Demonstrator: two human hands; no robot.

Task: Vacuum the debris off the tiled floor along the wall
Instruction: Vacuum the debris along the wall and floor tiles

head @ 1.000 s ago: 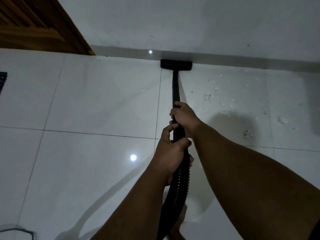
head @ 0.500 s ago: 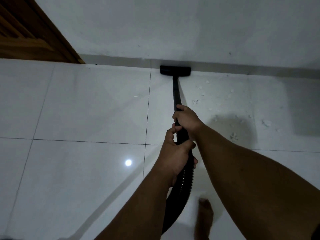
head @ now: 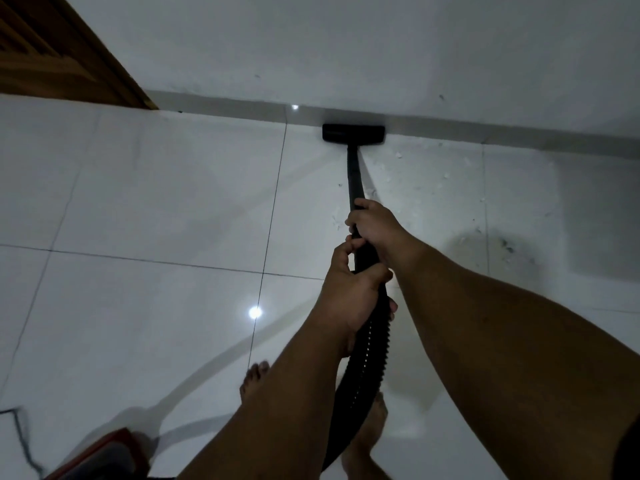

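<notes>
Since earlier, nozzle (head: 353, 133) slid right along the wall; both hands, left hand (head: 353, 296) and right hand (head: 372, 226), clamped on the wand (head: 355, 174); debris (head: 446, 176) at 2 o'clock was still left

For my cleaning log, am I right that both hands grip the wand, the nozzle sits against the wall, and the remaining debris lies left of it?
Not quite: the head view shows the debris lying right of the nozzle, not left. Both hands, left and right, grip the wand.

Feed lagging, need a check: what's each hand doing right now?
Left hand: closed on the vacuum hose.
Right hand: closed on the vacuum wand.
</notes>
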